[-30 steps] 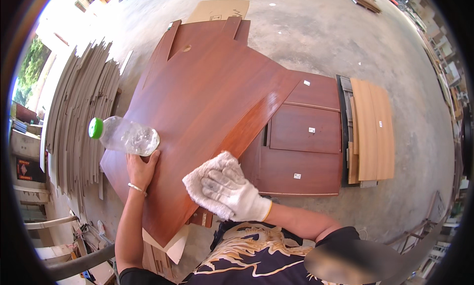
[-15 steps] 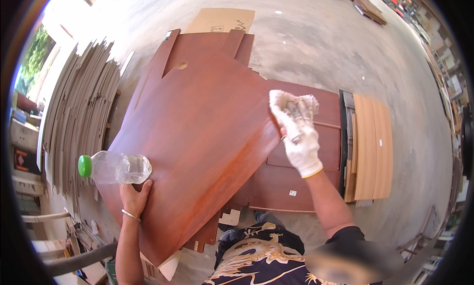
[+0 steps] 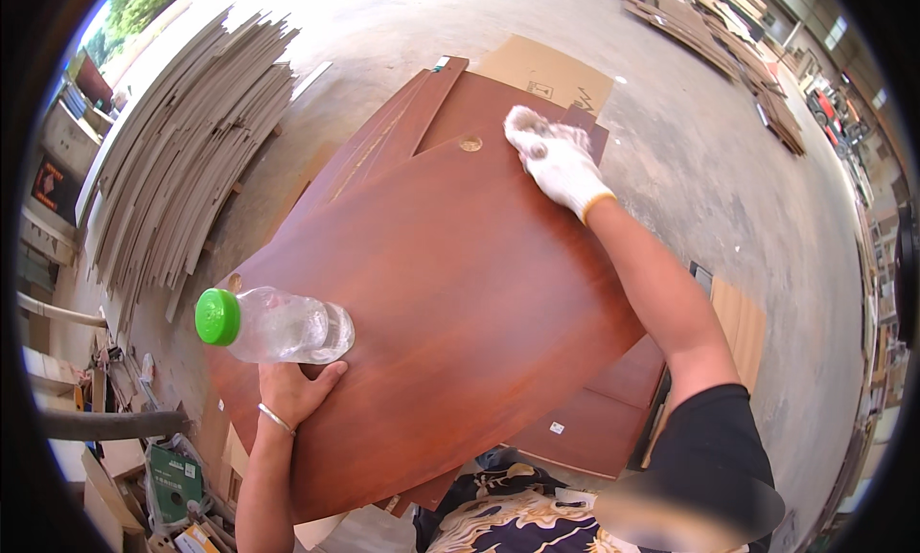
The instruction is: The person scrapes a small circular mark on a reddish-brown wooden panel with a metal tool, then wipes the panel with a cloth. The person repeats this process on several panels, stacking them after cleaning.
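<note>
A large reddish-brown wood panel (image 3: 431, 256) lies across the stack before me, with round recesses near its far and left edges. My right hand (image 3: 563, 170), in a white knit glove, presses a bunched white cloth (image 3: 525, 126) near the panel's far right corner. At the left, my bare left hand (image 3: 295, 392) rests on the panel with its thumb spread; its other fingers are hidden behind a clear plastic bottle (image 3: 292, 325). That bottle has a green cap, holds clear liquid and appears to stand on the panel.
More brown boards (image 3: 613, 385) lie under and beside the panel. Flat cardboard (image 3: 537, 69) sticks out at the far end. A stack of thin grey-brown strips (image 3: 192, 160) stands at left, light wood boards (image 3: 736, 333) at right. Further board piles (image 3: 709, 45) lie far right.
My right hand has moved with the cloth from the panel's right edge to its far right corner. The view has shifted; my left hand and the bottle stay close together.
</note>
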The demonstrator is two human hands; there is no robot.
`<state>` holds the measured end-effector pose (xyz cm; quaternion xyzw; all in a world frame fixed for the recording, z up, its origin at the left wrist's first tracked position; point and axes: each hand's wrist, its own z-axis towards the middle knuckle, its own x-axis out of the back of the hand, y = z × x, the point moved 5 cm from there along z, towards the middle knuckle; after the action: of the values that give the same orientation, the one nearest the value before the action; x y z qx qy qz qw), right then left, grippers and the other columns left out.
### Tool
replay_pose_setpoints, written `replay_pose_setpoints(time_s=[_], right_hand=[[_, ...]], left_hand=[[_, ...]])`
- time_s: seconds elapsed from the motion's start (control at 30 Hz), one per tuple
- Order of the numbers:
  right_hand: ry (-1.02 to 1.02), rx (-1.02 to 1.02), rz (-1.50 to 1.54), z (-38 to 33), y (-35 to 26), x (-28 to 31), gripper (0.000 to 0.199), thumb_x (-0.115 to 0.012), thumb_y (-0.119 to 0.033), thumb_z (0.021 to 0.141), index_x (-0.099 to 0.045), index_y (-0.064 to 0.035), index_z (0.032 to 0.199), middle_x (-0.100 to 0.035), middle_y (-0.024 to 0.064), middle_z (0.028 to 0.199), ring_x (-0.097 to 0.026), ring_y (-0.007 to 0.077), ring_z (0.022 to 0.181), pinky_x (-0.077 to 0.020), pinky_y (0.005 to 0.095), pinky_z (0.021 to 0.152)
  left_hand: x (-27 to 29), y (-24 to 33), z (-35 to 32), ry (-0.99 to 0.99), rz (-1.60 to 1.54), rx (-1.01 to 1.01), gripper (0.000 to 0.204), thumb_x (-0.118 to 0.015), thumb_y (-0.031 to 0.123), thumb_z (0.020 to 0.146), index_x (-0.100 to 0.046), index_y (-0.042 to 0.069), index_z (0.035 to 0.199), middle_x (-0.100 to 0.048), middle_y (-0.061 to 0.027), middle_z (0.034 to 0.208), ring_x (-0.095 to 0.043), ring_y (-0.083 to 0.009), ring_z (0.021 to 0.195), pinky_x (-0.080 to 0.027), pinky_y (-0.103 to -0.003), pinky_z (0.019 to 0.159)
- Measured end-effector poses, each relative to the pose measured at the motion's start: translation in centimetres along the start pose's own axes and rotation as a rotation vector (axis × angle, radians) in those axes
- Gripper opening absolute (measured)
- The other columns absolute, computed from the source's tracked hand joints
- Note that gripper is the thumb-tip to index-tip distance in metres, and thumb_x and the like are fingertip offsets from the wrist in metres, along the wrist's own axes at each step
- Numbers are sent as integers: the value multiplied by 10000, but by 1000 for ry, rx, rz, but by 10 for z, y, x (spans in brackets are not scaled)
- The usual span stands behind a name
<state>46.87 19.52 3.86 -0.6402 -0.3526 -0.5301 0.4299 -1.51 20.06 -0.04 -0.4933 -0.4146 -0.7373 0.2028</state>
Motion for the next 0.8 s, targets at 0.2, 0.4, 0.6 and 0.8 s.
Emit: replay_pose_setpoints(time_s=[0.2, 0.4, 0.6, 0.8], right_hand=[[177, 97, -6, 18, -8, -1, 292, -481, -249, 1016, -584, -233, 1290, -676, 168, 1314, -597, 425, 1249, -408, 532, 1069], [218, 145, 37, -85, 44, -38, 626, -485, -133, 1039, -383, -270, 1641, -487, 118, 1647, -456, 330, 1501, -340, 424, 1247], [261, -128, 83, 70, 49, -24, 283, -401, -316, 1020, -575, -202, 1213, -662, 181, 1337, -598, 427, 1281, -403, 543, 1112], [304, 74, 149, -48, 31, -11, 235, -451, -248, 1002, -571, -178, 1191, -684, 156, 1217, -585, 403, 1171, -449, 491, 1041]], left_hand=[[-11, -3, 5, -53, 4, 34, 722, -919, 435, 748, -682, 69, 1324, -662, -177, 1384, -588, -417, 1302, -462, -510, 1114], [-3, 6, 1, -9, 9, -21, 721, -917, 425, 754, -677, 75, 1336, -673, -165, 1375, -597, -407, 1295, -470, -511, 1107], [-16, 10, 16, -50, -48, -29, 737, -923, 396, 747, -667, 59, 1350, -672, -173, 1381, -589, -416, 1306, -460, -507, 1117], [-4, -6, 10, -85, -28, 71, 755, -922, 407, 740, -660, 58, 1356, -633, -182, 1452, -574, -417, 1332, -459, -509, 1114]])
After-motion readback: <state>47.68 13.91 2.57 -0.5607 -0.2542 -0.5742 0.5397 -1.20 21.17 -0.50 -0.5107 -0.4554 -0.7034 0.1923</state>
